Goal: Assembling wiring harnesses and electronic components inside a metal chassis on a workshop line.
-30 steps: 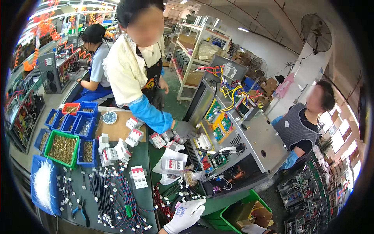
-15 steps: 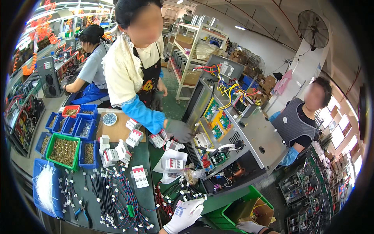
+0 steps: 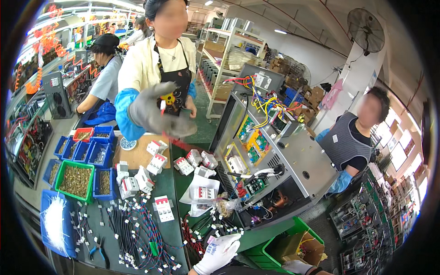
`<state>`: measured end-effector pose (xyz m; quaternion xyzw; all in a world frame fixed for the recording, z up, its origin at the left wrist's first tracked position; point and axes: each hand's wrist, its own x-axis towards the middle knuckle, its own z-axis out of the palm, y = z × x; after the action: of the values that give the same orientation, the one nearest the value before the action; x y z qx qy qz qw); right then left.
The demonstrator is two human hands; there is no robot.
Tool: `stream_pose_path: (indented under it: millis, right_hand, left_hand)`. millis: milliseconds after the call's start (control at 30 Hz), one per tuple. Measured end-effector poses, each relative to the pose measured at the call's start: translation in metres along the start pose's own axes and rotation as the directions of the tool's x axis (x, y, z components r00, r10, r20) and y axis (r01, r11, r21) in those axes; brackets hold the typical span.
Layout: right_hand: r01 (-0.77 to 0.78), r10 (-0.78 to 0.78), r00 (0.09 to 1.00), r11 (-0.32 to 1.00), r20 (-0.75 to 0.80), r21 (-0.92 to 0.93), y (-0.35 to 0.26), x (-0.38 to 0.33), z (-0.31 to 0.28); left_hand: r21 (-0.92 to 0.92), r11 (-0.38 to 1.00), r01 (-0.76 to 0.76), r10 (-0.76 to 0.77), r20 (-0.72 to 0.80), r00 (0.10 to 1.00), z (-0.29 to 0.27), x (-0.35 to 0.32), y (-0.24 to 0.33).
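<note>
My left hand (image 3: 217, 253), in a white glove, rests at the front edge of the green table with its fingers loosely apart and nothing seen in it. Just beyond it lie cable bundles (image 3: 220, 224) with white plugs and some red wires (image 3: 192, 238). At the lower edge, my right hand (image 3: 298, 266), also white-gloved, lies with fingers outstretched beside a green bin (image 3: 265, 256) that holds a cardboard box. Part of it is cut off. Ahead stands an open metal power-unit housing (image 3: 298, 160) with circuit boards and coloured wires. Both hands are apart from it.
Across the table, a co-worker's grey-gloved hand (image 3: 160, 112) holds a red lead. Circuit breakers (image 3: 157, 163), small blue bins (image 3: 104, 182), a green tray of screws (image 3: 74, 181), white ties (image 3: 55, 220) and pliers (image 3: 98, 251) are to the left. Another person (image 3: 350, 137) stands right.
The co-worker's grey-gloved hand has risen leftward away from the housing, a red lead now showing in it, and the breakers behind it are uncovered. My hands have hardly moved.
</note>
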<state>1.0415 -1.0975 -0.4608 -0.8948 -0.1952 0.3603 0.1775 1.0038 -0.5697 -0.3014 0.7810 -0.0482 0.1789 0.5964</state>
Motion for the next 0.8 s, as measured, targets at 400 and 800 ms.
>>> stream_pose_path:
  millis: [400,800]
  right_hand:
    - [-0.267,0.294,0.950,0.589,0.105,0.763,-0.083,-0.020,-0.016]
    - [0.292,-0.380,0.919,0.838,-0.108,-0.461,-0.029,-0.002,0.017]
  left_hand:
    - [-0.092,0.990,0.103,-0.089,0.144,0.985,0.008,0.000,-0.009]
    - [0.153,0.986,-0.060,0.047,0.085,0.995,0.016,-0.018,0.005]
